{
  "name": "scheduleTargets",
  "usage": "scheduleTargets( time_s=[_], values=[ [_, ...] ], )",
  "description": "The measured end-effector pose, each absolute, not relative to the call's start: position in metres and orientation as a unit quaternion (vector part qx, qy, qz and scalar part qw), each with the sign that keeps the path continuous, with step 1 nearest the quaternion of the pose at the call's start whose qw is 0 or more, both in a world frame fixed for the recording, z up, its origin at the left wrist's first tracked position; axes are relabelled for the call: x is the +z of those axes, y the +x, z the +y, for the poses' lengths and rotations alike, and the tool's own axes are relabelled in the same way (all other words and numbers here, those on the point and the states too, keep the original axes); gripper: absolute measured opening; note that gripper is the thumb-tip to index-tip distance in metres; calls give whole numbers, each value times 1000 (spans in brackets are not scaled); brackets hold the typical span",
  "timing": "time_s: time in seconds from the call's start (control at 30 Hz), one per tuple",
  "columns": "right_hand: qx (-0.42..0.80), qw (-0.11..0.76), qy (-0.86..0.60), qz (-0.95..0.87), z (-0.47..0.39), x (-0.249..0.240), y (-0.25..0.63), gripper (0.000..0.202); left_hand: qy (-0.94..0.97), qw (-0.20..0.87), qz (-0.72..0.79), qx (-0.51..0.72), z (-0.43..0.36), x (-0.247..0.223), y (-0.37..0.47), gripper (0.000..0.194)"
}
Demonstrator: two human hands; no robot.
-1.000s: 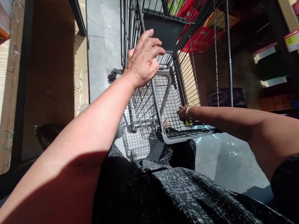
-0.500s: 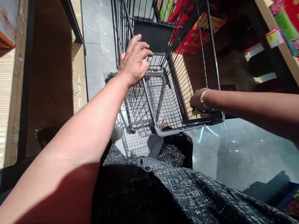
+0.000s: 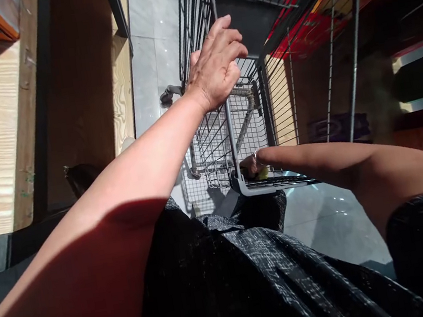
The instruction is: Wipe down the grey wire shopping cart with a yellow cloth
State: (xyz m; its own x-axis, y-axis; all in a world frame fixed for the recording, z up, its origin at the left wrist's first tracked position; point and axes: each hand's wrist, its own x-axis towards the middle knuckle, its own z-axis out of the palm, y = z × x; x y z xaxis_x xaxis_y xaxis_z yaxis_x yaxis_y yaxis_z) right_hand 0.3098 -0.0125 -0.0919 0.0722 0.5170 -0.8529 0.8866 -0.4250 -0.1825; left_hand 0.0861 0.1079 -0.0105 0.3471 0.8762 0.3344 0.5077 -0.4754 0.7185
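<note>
At the near-left corner of the wire shopping cart (image 3: 261, 190), your right hand (image 3: 251, 166) appears closed on a mostly hidden yellow-green item (image 3: 263, 173) that could snag on the mesh (image 3: 215, 160), while your left hand (image 3: 217, 65), fingers loosely open over the side rail (image 3: 231, 129), might let the cart roll.

Yellow-green item (image 3: 263, 173) — mostly hidden
</note>
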Motion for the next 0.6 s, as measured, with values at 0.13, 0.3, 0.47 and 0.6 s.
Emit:
scheduleTargets(
  time_s=[0.13, 0.3, 0.47, 0.6],
  values=[
    [-611, 261, 602, 443, -4, -66, 267, 21, 768, 299, 431, 368, 112, -12, 86, 42],
    [-681, 242, 499, 479, 0, -25, 281, 46, 793, 220, 452, 345, 110, -10, 84, 39],
    [-474, 359, 601, 534, -7, 2, 359, 33, 778, 261, 459, 341, 104, -6, 82, 38],
    [-330, 398, 652, 555, -16, 13, 377, 30, 766, 279, 475, 332, 97, 1, 84, 38]
  ],
)
